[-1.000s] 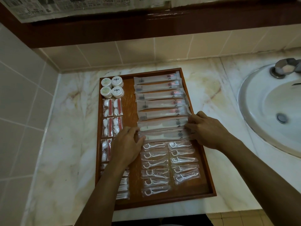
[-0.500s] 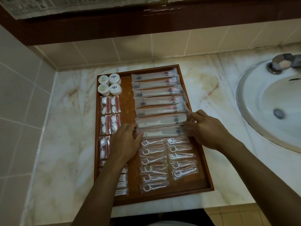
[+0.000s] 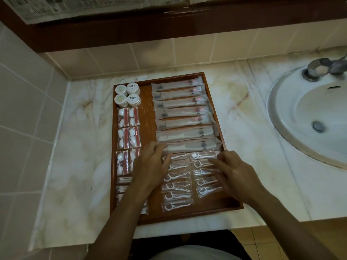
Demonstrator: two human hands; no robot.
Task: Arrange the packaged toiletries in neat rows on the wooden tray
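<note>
Head view. I see a rectangular brown wooden tray (image 3: 214, 102) lying on a pale veined marble counter (image 3: 78, 147), well left of a round white ceramic sink basin (image 3: 293, 132) with a grey metal tap (image 3: 319, 69).

Tray contents: seven long frosted plastic sachets (image 3: 183, 120) stacked in one column down the right side. At the far left corner, four small round white lidded pots (image 3: 127, 94) sit in a two-by-two block. Below them, paired clear packets of white cotton with red strips (image 3: 128, 128) run in rows. In the near right area, clear packets of white floss picks (image 3: 177, 184) lie in two columns.

Left hand (image 3: 150, 166): fingers loosely bent, tips at the left end of the nearest long sachet and the top of the left floss column. I cannot tell whether it pinches anything.

Right hand (image 3: 234, 171): fingers spread and nearly straight, resting on the right floss column, gripping nothing.
</note>
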